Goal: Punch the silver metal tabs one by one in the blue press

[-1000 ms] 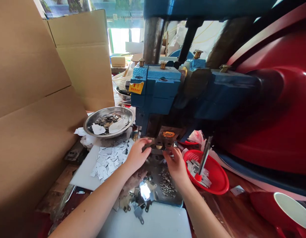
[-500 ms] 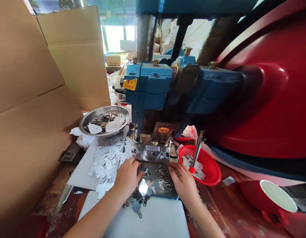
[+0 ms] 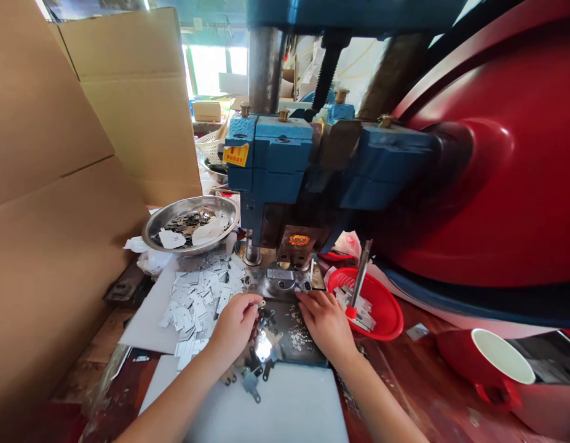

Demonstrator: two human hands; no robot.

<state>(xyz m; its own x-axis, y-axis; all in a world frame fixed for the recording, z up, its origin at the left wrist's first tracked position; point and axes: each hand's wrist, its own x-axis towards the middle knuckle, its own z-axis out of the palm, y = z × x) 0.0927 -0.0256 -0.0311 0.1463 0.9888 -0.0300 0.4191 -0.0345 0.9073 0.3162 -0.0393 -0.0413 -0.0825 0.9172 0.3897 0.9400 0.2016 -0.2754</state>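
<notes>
My left hand is closed in a pinch, with a small flat metal piece at its fingertips. Beside and below it, on the dark metal plate, lies a loose heap of shaped metal pieces, some dark and some shiny. My right hand rests over the plate's right side, fingers stretched toward the press bed; nothing shows in them. Just beyond both hands is the die, with a flat metal strip on its top. The punch head stands raised above it.
Many flat silver pieces lie at left, below a steel bowl of metal parts. A red basket holds more pieces beside an upright metal rod. A red mug, large red flywheel and cardboard flank the press.
My left hand has lifted slightly from the heap, with a small metal piece now at its fingertips. My right hand has shifted a little forward toward the die. The whole view has drifted slightly.
</notes>
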